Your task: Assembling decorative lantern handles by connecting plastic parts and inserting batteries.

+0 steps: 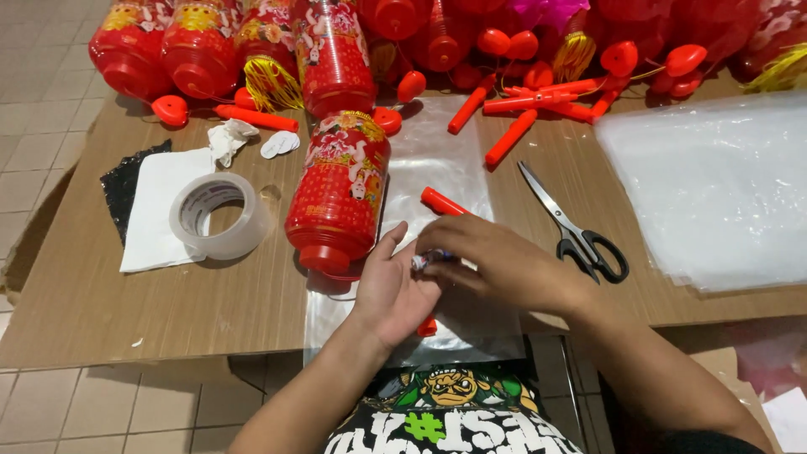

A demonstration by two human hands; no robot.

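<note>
Far left of the wooden table (168, 311): 1 roll of clear tape (220, 216) rests on a white sheet (155, 210), untouched. Just right of it, 1 red lantern (340, 193) lies on its side, its cap end toward me, partly over a clear plastic bag (437, 160).

My left hand (393, 286) lies palm up on that bag, fingers loosely curled under an orange stick (439, 202), whose ends show above and below my hands. My right hand (496, 261) crosses over it, thumb and fingertips pinched shut on a small whitish item (423, 261) at the stick's middle; what it is, I cannot tell.

Judgement: the work goes best with the left hand cradling the stick steady while the right keeps a firm pinch, close over the bag so nothing drops.

Right of my hands, 1 pair of scissors (572, 227) lies closed. Far right, a stack of plastic bags (714, 185) sits apart.
</note>
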